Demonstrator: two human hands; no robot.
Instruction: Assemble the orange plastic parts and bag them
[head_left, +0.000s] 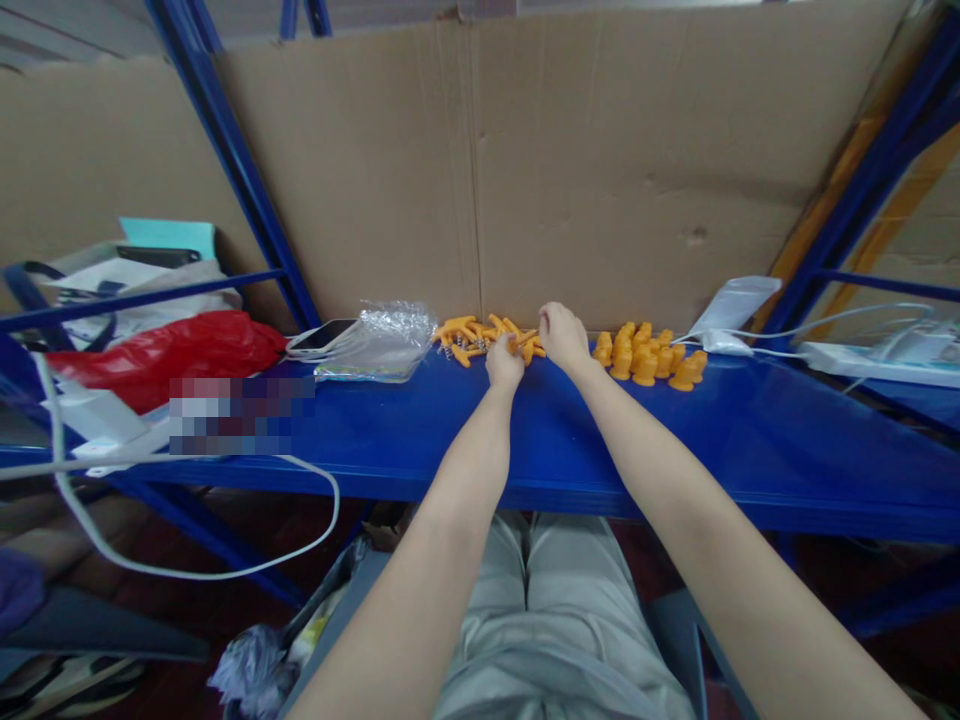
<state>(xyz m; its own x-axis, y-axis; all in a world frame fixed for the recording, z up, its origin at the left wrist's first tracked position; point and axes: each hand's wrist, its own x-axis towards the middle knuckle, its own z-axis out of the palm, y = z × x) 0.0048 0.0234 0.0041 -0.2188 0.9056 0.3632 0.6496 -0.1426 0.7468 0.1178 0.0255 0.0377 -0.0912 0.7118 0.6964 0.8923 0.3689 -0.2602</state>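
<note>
My left hand (505, 364) is closed on an orange plastic piece (527, 336), a slim part that points toward my other hand. Just to its right, my right hand (564, 336) has its fingers curled together near that piece's far end; what sits between them is hidden. Behind and left of my hands lies a loose heap of orange plastic parts (459, 330), some with small metal coils on them. Several squat orange pieces (643, 356) stand upright in a cluster to the right of my right hand.
The blue shelf (570, 440) runs against a cardboard wall (585, 160). Left of the heap lie clear plastic bags (382, 350), a phone (326, 337) and a red bag (172, 350). A white cable (225, 575) loops over the front edge. A power strip (885, 362) is at right.
</note>
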